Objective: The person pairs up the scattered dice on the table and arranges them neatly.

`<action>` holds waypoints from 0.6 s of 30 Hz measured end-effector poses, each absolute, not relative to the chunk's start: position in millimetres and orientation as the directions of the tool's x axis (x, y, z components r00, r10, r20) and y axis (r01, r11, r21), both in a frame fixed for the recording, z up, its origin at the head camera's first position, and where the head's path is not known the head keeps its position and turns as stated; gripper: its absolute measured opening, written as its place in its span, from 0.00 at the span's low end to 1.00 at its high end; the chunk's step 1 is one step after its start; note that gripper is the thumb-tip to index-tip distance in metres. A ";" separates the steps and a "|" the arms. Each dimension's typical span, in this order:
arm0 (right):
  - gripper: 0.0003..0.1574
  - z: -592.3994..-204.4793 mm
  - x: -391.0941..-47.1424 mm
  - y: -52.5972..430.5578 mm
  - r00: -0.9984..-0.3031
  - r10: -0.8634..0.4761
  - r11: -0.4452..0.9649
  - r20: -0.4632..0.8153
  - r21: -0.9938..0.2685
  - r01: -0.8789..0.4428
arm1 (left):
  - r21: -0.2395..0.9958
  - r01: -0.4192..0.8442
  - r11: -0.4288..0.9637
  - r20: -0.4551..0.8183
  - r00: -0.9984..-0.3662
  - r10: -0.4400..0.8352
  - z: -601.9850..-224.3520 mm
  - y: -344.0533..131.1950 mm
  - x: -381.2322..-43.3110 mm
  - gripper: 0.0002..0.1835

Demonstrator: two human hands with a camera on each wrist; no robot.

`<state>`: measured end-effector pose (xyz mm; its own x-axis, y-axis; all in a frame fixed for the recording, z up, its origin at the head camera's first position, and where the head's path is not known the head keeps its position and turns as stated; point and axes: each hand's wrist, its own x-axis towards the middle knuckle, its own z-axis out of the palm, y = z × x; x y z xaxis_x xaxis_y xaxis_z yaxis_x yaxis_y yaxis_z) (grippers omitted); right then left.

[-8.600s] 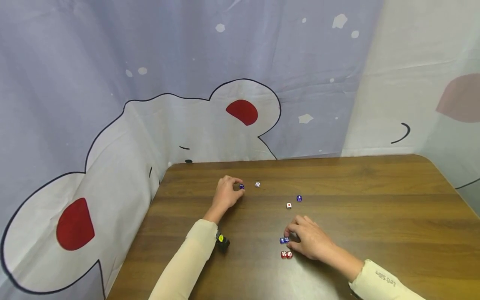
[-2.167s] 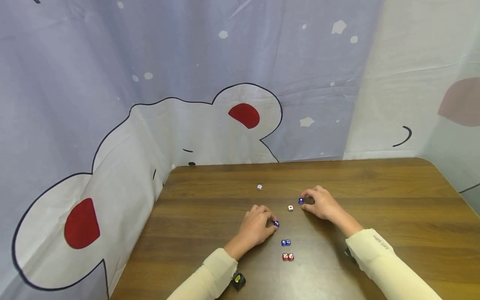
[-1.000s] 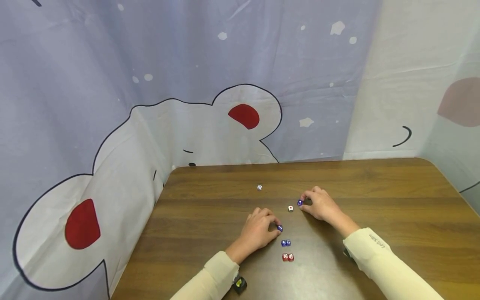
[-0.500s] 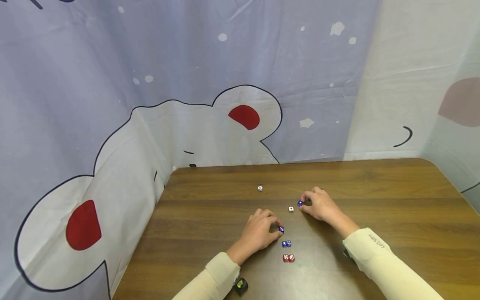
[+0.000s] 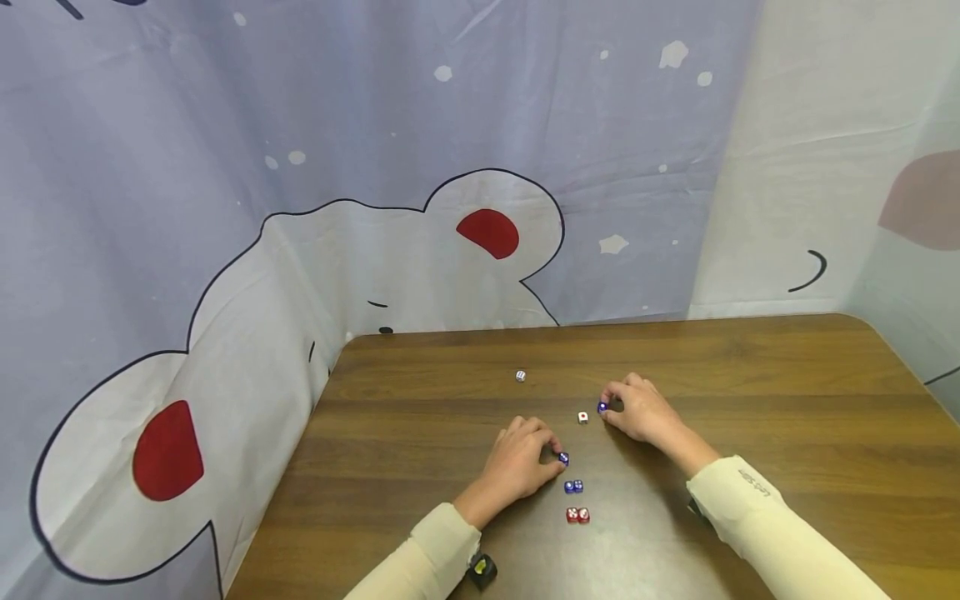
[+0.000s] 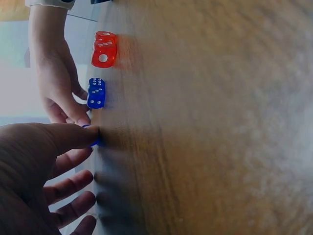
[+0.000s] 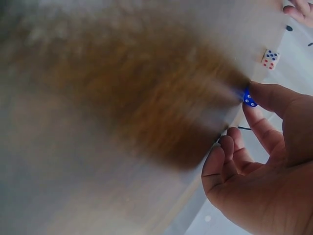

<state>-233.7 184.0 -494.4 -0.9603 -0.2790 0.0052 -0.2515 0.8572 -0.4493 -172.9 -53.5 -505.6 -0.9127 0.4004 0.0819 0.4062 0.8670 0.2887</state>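
My left hand (image 5: 520, 458) pinches a blue die (image 5: 563, 458) between thumb and forefinger, just behind a touching pair of blue dice (image 5: 573, 487). In the left wrist view the thumb covers most of that held blue die (image 6: 94, 142). A second blue die (image 5: 602, 407) is pinched between the thumb and forefinger of my right hand (image 5: 640, 408); its dotted side shows beside the thumb in the right wrist view. Left of it, and apart, lies a white die (image 5: 582, 417) with a red dot on top. Two red dice (image 5: 577, 516) sit side by side nearer the front.
Another white die (image 5: 521, 377) lies farther back on the brown wooden table (image 5: 750, 433). A patterned curtain (image 5: 405, 125) hangs behind the table's back edge. A black wrist device (image 5: 482, 571) sits by the left cuff.
The left hand has brought its blue die from the back left toward the blue pair. The right hand has left that pair and now grips the far blue die. Lately both barely move.
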 end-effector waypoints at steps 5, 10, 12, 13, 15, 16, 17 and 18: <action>0.09 -493.3 -227.6 182.5 -0.957 -0.291 0.859 0.003 -0.440 -0.262 | 0.288 0.405 0.867 0.081 -0.913 0.400 -506.6 -53.3 -172.8 0.10; 0.08 -493.6 -221.7 182.5 -0.951 -0.309 0.854 0.026 -0.432 -0.290 | 0.287 0.407 0.867 0.083 -0.912 0.401 -505.7 -53.0 -171.2 0.10; 0.09 -493.4 -218.9 182.5 -0.949 -0.315 0.851 0.034 -0.432 -0.298 | 0.287 0.407 0.867 0.082 -0.913 0.401 -505.2 -52.7 -170.9 0.10; 0.09 -493.3 -217.4 182.5 -0.947 -0.319 0.850 0.038 -0.431 -0.303 | 0.289 0.407 0.867 0.084 -0.912 0.400 -505.2 -52.6 -170.8 0.10; 0.09 -493.5 -214.4 182.3 -0.944 -0.328 0.848 0.044 -0.427 -0.314 | 0.289 0.406 0.867 0.085 -0.913 0.399 -505.3 -52.4 -171.2 0.10; 0.09 -493.3 -212.7 181.9 -0.942 -0.332 0.845 0.047 -0.428 -0.319 | 0.287 0.404 0.868 0.083 -0.914 0.398 -505.4 -52.3 -171.4 0.10; 0.09 -493.5 -211.2 181.6 -0.940 -0.337 0.843 0.049 -0.430 -0.324 | 0.286 0.403 0.869 0.081 -0.914 0.397 -505.5 -52.3 -171.5 0.10; 0.09 -493.6 -209.7 181.1 -0.939 -0.341 0.840 0.051 -0.432 -0.328 | 0.286 0.403 0.869 0.080 -0.914 0.397 -505.8 -52.3 -171.8 0.10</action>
